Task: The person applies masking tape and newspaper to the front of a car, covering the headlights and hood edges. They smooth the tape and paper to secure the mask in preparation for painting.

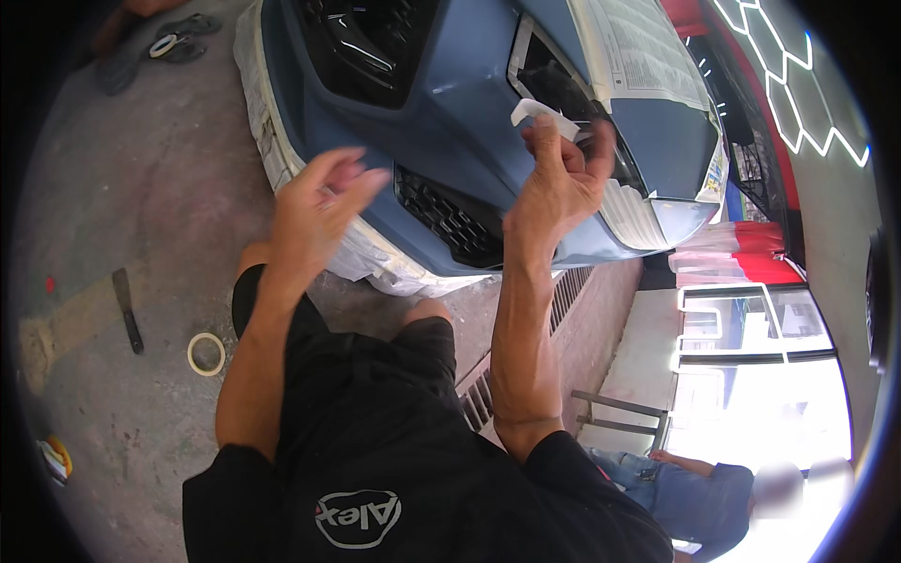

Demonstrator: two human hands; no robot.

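My right hand (568,178) is raised over the front of a blue-grey car (469,103), its fingers closed on a short, curled strip of white tape (527,111). Behind that hand lies a dark headlight (544,70) edged with pale masking tape. Further left, my left hand (324,202) hovers near the bumper's lower edge, slightly blurred. Its fingers are bent but apart, and nothing shows between them. Between my hands is a black honeycomb grille (449,214) in the bumper.
Masking paper (648,52) covers part of the car. On the concrete floor lie a tape roll (206,355), a putty knife (128,310) and dark sandals (183,39). A metal drain grate (569,293) runs under the car's front. A person in blue (699,507) is at the lower right.
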